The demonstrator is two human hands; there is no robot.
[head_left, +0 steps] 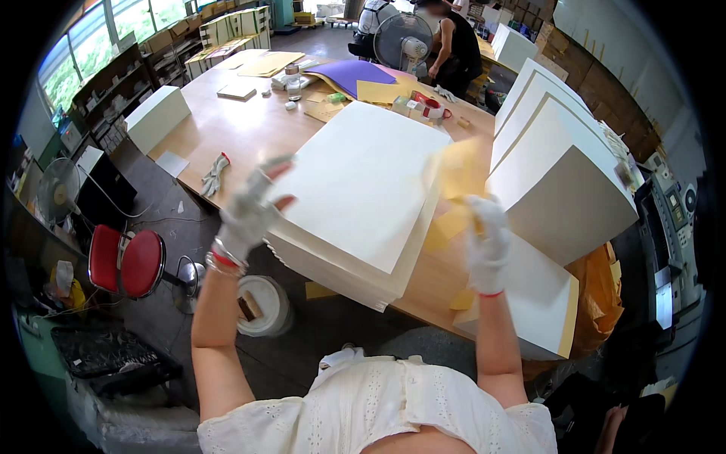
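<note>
A thick stack of large white paper sheets [363,178] lies on the wooden table in front of me, its near edge slightly uneven. My left hand [253,208], in a white work glove with bare fingertips, is raised at the stack's left edge, fingers spread and nothing in them. To the right of the stack, my right hand [489,238], also gloved, pinches a yellow paper sheet [460,168] that is smeared by motion. Under that hand, more yellow paper pieces [446,229] lie on the table.
Tall white paper stacks [571,178] stand at the right. A tape dispenser [431,108], a purple sheet [352,74] and a loose glove [215,175] lie on the table [215,125]. Beside it are a red chair [142,262] and a white bucket [274,318]. Another person [457,49] works beyond a fan [403,41].
</note>
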